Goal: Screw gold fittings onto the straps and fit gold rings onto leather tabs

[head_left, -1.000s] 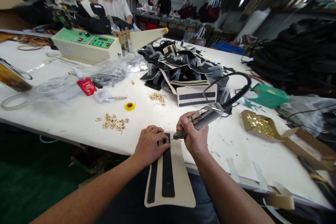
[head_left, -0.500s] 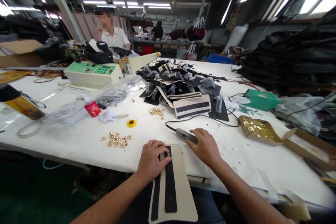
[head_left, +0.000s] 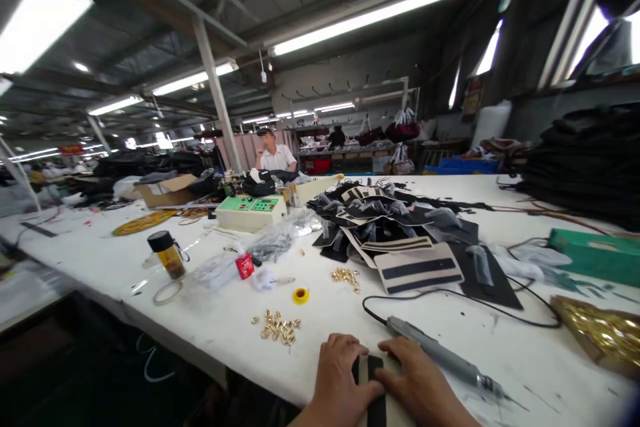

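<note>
Low in the view, a beige panel with black strips (head_left: 377, 407) lies at the table's front edge, its upper end between my hands and its lower part cut off by the frame. My left hand (head_left: 341, 377) grips its left side, thumb across a black strip. From the right, my right hand (head_left: 421, 380) closes on the same end, its thumb near the left thumb. What lies under the fingertips is hidden. A grey corded electric screwdriver (head_left: 445, 350) rests on the table just beyond my right hand, untouched. Small gold rings and clasps (head_left: 277, 328) are heaped to the left.
Beyond the hands lie a pile of black and beige panels (head_left: 400, 227), more gold fittings (head_left: 345, 276), a yellow tape roll (head_left: 301, 295) and a red glue bottle (head_left: 245, 265). A box of gold parts (head_left: 600, 333) stands right. A person (head_left: 277, 155) sits behind a green-topped machine (head_left: 253, 210).
My right hand has let go of the electric screwdriver and moved left onto the beige panel, beside my left hand. The camera has tilted up, so the hands appear lower.
</note>
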`<state>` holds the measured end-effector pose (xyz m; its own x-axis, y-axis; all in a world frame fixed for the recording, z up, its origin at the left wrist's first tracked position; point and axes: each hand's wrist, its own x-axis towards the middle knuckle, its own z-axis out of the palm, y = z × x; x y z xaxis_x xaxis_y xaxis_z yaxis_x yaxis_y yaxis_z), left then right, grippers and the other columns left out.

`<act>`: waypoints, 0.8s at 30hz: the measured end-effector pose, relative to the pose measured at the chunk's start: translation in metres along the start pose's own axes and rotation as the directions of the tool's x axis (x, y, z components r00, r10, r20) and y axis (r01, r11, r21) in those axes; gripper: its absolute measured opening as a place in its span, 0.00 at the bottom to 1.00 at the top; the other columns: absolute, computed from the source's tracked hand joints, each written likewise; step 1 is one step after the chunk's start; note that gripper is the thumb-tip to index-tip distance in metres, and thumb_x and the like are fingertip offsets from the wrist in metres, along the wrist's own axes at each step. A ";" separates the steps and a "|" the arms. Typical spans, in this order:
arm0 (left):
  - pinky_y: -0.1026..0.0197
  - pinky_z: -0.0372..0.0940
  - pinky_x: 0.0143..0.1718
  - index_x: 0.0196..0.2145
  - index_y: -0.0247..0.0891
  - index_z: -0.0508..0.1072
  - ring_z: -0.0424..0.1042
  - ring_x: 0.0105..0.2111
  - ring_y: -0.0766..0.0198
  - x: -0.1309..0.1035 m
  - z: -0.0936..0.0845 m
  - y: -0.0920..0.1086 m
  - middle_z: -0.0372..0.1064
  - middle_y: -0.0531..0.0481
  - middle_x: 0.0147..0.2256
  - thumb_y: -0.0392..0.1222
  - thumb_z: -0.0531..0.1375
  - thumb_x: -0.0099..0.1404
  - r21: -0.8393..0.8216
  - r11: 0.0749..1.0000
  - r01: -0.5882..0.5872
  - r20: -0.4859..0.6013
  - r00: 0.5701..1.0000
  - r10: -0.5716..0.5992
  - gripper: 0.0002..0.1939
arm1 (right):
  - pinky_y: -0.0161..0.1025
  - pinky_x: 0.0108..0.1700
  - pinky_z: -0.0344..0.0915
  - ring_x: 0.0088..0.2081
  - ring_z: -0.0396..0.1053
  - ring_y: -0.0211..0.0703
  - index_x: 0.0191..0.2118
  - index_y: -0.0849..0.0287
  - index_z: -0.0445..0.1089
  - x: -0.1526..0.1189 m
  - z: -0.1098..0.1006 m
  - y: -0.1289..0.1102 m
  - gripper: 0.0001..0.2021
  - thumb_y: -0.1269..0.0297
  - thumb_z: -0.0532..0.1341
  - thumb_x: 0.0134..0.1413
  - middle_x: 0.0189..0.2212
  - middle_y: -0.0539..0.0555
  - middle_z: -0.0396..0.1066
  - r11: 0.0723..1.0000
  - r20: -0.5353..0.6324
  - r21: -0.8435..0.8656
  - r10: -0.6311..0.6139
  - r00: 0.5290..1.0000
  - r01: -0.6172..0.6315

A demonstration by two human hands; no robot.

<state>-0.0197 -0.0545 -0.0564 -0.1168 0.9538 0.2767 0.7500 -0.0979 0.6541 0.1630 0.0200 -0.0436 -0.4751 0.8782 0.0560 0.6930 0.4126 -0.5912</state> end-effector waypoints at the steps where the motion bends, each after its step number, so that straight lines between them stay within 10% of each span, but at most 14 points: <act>1: 0.45 0.63 0.58 0.50 0.42 0.80 0.69 0.54 0.46 0.001 -0.002 0.000 0.75 0.44 0.52 0.45 0.78 0.46 -0.001 0.999 0.050 0.009 0.999 -0.050 0.32 | 0.51 0.59 0.65 0.55 0.73 0.61 0.51 0.59 0.79 0.001 -0.001 -0.001 0.21 0.59 0.65 0.52 0.51 0.62 0.77 1.000 0.010 0.010 0.016 1.000 -0.016; 16: 0.53 0.67 0.48 0.71 0.27 0.54 0.74 0.41 0.53 -0.001 -0.023 0.016 0.74 0.44 0.42 0.46 0.71 0.50 -0.226 0.867 0.445 0.224 0.890 -0.398 0.56 | 0.41 0.39 0.59 0.39 0.72 0.50 0.36 0.56 0.70 -0.026 -0.009 -0.008 0.09 0.59 0.66 0.51 0.33 0.51 0.75 0.941 0.030 0.323 0.100 0.995 -0.104; 24: 0.59 0.69 0.36 0.41 0.35 0.80 0.78 0.35 0.55 -0.008 -0.028 0.019 0.80 0.48 0.36 0.48 0.72 0.52 -0.403 0.748 0.527 0.467 0.822 -0.327 0.21 | 0.37 0.36 0.59 0.34 0.66 0.42 0.36 0.56 0.69 -0.038 0.000 -0.004 0.09 0.61 0.69 0.52 0.30 0.46 0.70 0.833 0.005 0.545 0.110 0.994 -0.095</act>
<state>-0.0232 -0.0721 -0.0264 -0.0375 0.9484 -0.3149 0.2371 0.3146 0.9192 0.1789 -0.0150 -0.0433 -0.3989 0.9169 -0.0135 0.3269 0.1284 -0.9363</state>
